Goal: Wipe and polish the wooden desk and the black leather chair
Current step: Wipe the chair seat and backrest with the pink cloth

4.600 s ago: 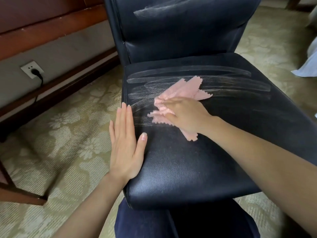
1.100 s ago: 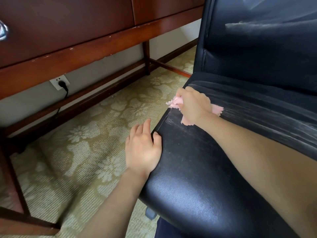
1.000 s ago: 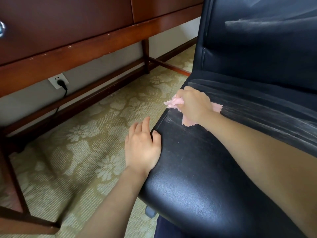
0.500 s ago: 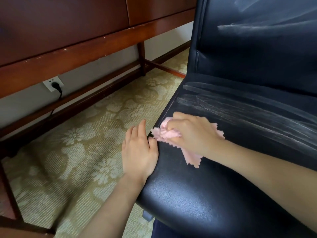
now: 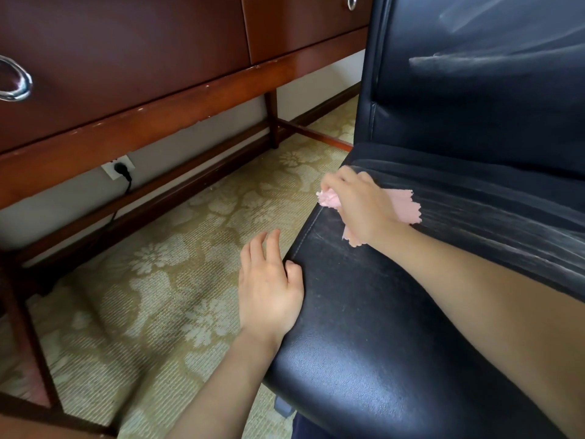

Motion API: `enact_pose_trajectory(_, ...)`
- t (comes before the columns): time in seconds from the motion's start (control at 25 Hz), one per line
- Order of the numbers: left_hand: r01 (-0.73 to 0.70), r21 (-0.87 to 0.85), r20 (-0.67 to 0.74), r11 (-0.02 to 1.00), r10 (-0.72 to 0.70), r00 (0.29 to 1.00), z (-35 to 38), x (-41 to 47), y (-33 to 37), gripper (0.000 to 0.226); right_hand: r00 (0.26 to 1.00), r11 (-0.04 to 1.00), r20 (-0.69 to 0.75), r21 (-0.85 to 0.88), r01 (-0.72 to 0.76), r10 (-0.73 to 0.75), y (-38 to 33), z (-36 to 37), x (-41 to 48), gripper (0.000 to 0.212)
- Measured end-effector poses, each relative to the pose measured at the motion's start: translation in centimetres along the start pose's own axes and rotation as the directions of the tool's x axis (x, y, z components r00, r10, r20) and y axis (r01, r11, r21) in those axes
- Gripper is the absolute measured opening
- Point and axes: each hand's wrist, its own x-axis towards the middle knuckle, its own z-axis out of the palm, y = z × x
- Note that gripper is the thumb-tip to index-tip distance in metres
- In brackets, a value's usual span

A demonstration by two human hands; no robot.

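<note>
Pink cloth (image 5: pixel 403 205): gripped by right hand (image 5: pixel 361 207), pressed on black leather chair (image 5: pixel 380 343).
Left hand (image 5: pixel 269 286): fingers relaxed, rested against its edge.

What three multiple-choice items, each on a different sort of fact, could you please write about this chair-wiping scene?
1. Where does the cloth lie?
A on the carpet
B on the chair seat, under the right hand
C on the desk

2. What colour is the cloth?
A blue
B white
C pink

3. How is the left hand?
A open, resting on the seat's edge
B gripping the cloth
C a fist in the air

Answers:
1 B, the right hand presses it on the seat.
2 C, pink corners show beside that hand.
3 A, its fingers lie relaxed over the edge, thumb on the leather.
</note>
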Motion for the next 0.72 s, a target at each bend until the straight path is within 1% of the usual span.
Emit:
enact_pose_trajectory(0.12, -0.001, -0.019, -0.005, 1.0, 0.001, 1.0, 0.0, 0.0, -0.1, 0.072, 0.996, 0.995, 0.035, 0.043, 0.084, -0.086, -0.3, -0.2, -0.9, 0.028)
enact_pose_trajectory(0.24, -0.004, -0.023, -0.01, 1.0, 0.004, 1.0, 0.0, 0.0, -0.2, 0.071, 0.974, 0.974, 0.104, 0.121, 0.19, -0.202, -0.9, -1.2, -3.4, 0.037)
enact_pose_trajectory(0.32, -0.013, -0.025, -0.008, 1.0, 0.013, 1.0, 0.0, 0.0, -0.2, 0.071, 0.952, 0.949, 0.141, 0.203, 0.242, -0.272, -1.3, -2.3, -5.4, 0.033)
enact_pose_trajectory(0.44, -0.015, -0.027, -0.008, 1.0, 0.015, 1.0, 0.0, -0.2, -0.1, 0.07, 0.917, 0.913, 0.173, 0.268, 0.308, -0.36, -1.4, -3.4, -7.3, 0.024)
enact_pose_trajectory(0.52, -0.018, -0.034, -0.008, 0.999, 0.018, 1.0, -0.1, -0.4, 0.0, 0.07, 0.931, 0.911, 0.161, 0.317, 0.265, -0.327, -1.4, -3.1, -7.4, 0.019)
enact_pose_trajectory(0.6, -0.023, -0.033, -0.008, 0.999, 0.023, 1.0, -0.1, -0.4, 0.0, 0.069, 0.96, 0.92, 0.112, 0.333, 0.207, -0.257, -1.4, -2.3, -6.7, 0.016)
enact_pose_trajectory(0.72, -0.03, -0.034, -0.009, 0.999, 0.029, 1.0, 0.0, -0.4, -0.1, 0.067, 0.989, 0.944, 0.035, 0.304, 0.124, -0.142, -0.8, -1.3, -4.4, 0.022)
